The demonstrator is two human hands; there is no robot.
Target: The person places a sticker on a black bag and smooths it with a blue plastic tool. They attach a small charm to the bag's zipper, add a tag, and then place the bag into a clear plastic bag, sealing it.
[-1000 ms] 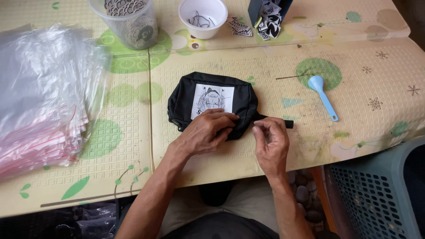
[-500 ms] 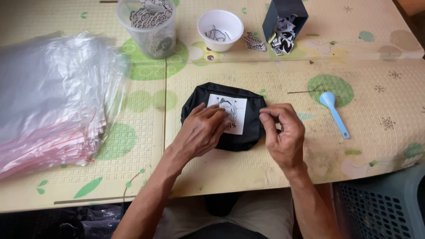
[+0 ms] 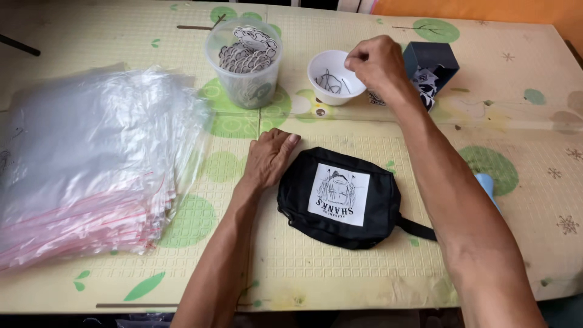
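- Left hand (image 3: 269,159) lies flat, fingers spread, on the mat just beside the black pouch (image 3: 340,197).
- Right hand (image 3: 375,62) hovers over the white bowl (image 3: 335,77) — fingertips pinched; what they grip, I cannot tell.

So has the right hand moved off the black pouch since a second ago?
Yes. The right hand left the black pouch and now reaches over the white bowl.

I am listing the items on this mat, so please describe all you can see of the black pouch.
The black pouch looks like soft fabric, rounded, lying flat on the patterned mat. A white square patch with a dark drawing sits on its face. A black strap leaves its right end, passing under the right forearm. The left hand rests beside its upper left edge.
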